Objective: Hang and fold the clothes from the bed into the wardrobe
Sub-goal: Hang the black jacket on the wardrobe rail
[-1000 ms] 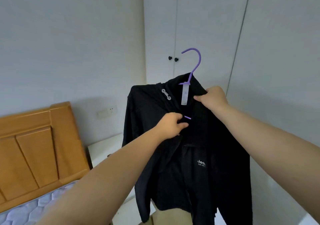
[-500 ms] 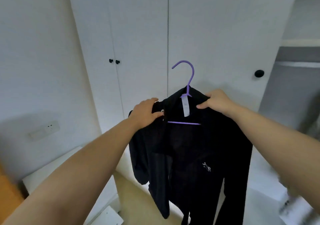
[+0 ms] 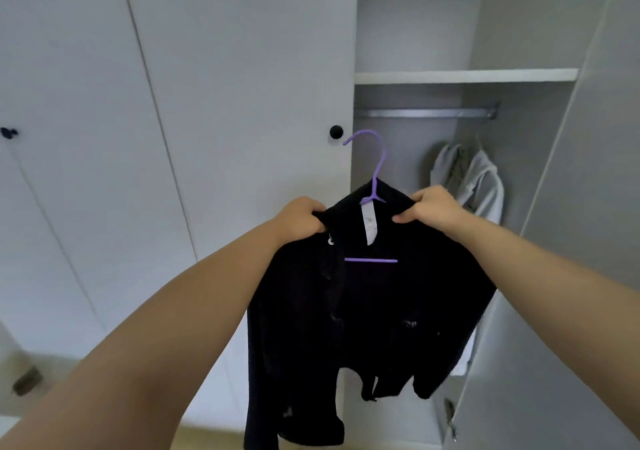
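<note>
Now black jacket [image 3: 363, 311] on purple hanger [image 3: 381, 159] sits at frame centre, facing the open wardrobe bay; a second ago it faced shut doors. Left grip [image 3: 301, 219], then at the jacket's front, clenches a shoulder; right grip [image 3: 429, 207] clenches the other. Rail [image 3: 426, 113] upper right, above hook. Judged: hanging is next.

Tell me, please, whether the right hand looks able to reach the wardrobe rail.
Probably yes: the compartment stands open and the rail is bare above the right hand, though that hand grips the black jacket.
</note>
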`<act>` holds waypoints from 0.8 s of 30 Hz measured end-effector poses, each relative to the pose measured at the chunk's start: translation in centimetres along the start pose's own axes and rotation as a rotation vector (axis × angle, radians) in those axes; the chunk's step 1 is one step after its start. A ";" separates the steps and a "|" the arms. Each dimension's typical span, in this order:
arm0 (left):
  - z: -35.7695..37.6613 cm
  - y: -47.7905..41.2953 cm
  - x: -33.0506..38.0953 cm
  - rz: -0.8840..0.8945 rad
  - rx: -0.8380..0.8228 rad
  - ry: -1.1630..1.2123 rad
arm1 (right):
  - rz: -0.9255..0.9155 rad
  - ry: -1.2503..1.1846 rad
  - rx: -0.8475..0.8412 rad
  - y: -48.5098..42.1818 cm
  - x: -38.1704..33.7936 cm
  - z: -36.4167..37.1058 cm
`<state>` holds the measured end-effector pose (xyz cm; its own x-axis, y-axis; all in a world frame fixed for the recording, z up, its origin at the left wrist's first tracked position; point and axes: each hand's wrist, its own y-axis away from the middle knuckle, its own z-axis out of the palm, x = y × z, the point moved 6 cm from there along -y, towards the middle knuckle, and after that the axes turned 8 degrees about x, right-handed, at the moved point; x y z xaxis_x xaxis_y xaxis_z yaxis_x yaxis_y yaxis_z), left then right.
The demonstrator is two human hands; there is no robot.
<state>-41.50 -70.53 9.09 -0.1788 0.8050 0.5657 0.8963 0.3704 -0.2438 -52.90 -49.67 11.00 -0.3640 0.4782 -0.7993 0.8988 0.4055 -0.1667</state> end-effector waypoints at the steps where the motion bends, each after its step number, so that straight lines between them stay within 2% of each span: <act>1: 0.8 -0.8 1.1 0.022 0.006 0.015 | 0.026 -0.004 0.055 0.1 0.9 -1.2; 8: 6.7 -4.7 7.3 0.189 -0.025 0.014 | 0.226 0.046 0.259 2.0 5.7 -7.7; 13: 10.6 -7.3 9.5 0.227 -0.020 0.146 | 0.319 0.104 0.341 1.4 7.9 -10.2; 18: 13.7 -9.6 10.1 0.124 -0.143 0.264 | 0.388 0.097 0.365 -0.4 9.3 -10.1; 24: 15.9 -12.8 8.7 -0.070 -0.264 0.443 | 0.512 -0.152 0.348 -3.9 10.2 -8.8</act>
<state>-60.99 -60.87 4.64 -0.1041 0.4879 0.8666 0.9704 0.2408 -0.0191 -62.26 -39.54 8.54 0.1481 0.4182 -0.8962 0.9859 -0.1339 0.1004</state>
